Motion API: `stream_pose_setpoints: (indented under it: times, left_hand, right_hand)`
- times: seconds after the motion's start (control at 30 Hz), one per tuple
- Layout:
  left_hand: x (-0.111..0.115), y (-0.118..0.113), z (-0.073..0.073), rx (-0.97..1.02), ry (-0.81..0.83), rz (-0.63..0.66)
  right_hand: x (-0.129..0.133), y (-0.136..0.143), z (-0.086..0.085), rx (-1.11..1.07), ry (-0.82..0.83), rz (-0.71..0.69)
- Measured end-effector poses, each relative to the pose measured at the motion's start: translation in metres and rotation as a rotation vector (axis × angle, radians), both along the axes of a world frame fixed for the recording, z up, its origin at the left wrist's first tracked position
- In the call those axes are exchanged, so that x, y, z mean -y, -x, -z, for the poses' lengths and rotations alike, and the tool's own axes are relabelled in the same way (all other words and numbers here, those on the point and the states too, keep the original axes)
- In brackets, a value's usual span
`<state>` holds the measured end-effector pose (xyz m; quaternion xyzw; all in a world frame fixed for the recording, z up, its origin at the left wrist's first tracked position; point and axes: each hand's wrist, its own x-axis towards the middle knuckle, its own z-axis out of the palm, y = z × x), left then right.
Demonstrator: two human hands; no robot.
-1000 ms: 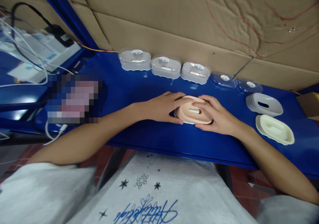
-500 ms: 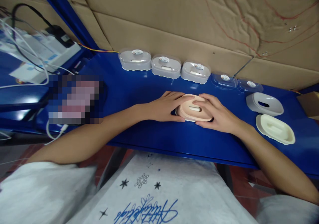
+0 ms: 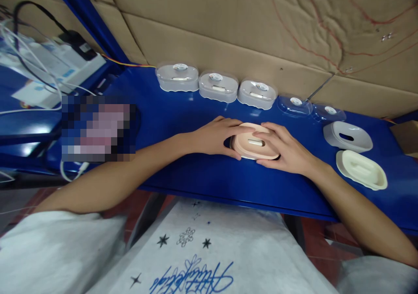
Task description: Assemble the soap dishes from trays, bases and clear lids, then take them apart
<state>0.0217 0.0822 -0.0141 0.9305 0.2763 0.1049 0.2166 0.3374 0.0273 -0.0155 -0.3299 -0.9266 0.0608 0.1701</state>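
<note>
A peach oval plastic box (image 3: 247, 147) rests on the blue table in front of me, with a small white bar in the slot on its top. My left hand (image 3: 218, 136) curves around its left end, forefinger along the upper rim and thumb at the near side. Around the right end wraps my right hand (image 3: 284, 148), its fingers reaching over the top and the far edge. Both hands are closed on the box. Its right end is partly hidden by the right hand.
Three lidded grey boxes (image 3: 218, 88) line the back of the blue table (image 3: 209, 176). Two loose clear lids (image 3: 294, 106) lie beside them. A grey oval shell (image 3: 348, 136) and a cream oval tray (image 3: 362, 170) sit at right. A blurred-out device (image 3: 101, 128) and cables are at left.
My left hand has shifted very slightly left on the peach box, baring a little more of its left end. The right hand keeps its place.
</note>
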Motion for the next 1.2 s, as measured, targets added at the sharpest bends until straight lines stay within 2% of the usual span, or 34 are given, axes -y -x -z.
stream_pose_setpoints:
  times: [0.3,0.73,1.2]
  left_hand:
    - [-0.004,0.001,0.005,0.032,-0.054,0.019]
    - [0.003,0.0,0.002,-0.036,-0.099,0.032]
    - [0.002,0.003,-0.001,-0.001,-0.086,-0.001]
  right_hand:
    - [-0.001,0.0,-0.003,-0.011,-0.038,-0.037]
    - [0.004,0.002,-0.008,0.007,0.184,0.037]
    - [-0.001,0.0,0.005,-0.031,-0.031,0.012]
